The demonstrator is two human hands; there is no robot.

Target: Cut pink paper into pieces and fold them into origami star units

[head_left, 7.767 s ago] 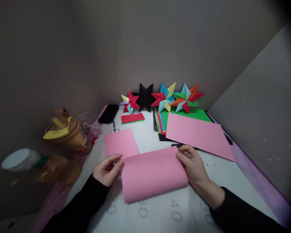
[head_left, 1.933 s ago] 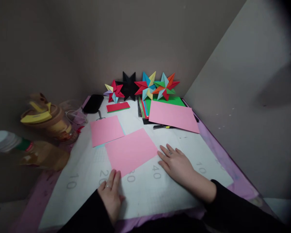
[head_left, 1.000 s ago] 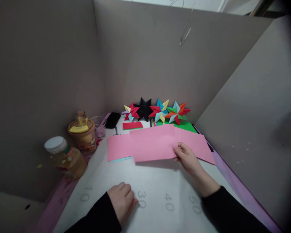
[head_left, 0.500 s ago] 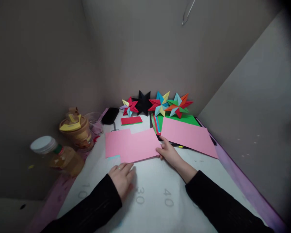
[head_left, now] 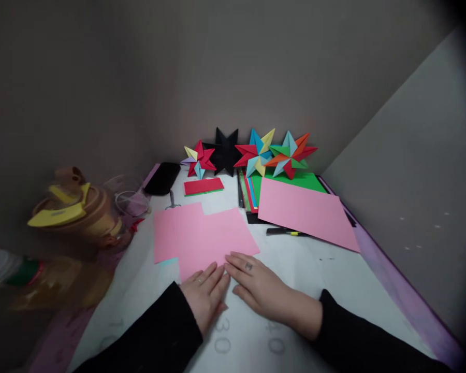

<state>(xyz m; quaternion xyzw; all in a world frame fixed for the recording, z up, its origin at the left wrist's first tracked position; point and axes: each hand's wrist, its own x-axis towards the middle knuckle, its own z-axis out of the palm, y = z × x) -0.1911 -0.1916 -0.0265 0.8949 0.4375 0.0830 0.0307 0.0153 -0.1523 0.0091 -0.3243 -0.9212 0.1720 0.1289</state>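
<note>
Two overlapping pieces of pink paper (head_left: 213, 233) lie on the white table covering, in front of me. My left hand (head_left: 207, 292) rests flat with fingers stretched over the paper's near edge. Beside it, my right hand (head_left: 254, 280) lies flat too, its fingertips on the same near edge and almost touching the left fingers. Neither hand grips anything. A sliver of light blue (head_left: 168, 262) shows under the left piece. Scissors (head_left: 173, 199), partly hidden, lie behind the pink paper.
Several folded paper stars (head_left: 258, 155) stand against the wall. A larger pink sheet (head_left: 306, 215) covers a stack of coloured paper at right, beside a black and yellow cutter (head_left: 283, 232). Red paper strips (head_left: 204, 185), a black phone (head_left: 162, 178), a lidded cup (head_left: 77, 207) and a bottle (head_left: 58, 280) are left.
My right hand has left the paper's right side and moved left and nearer, beside my left hand. Its grip has opened flat. The view has shifted slightly.
</note>
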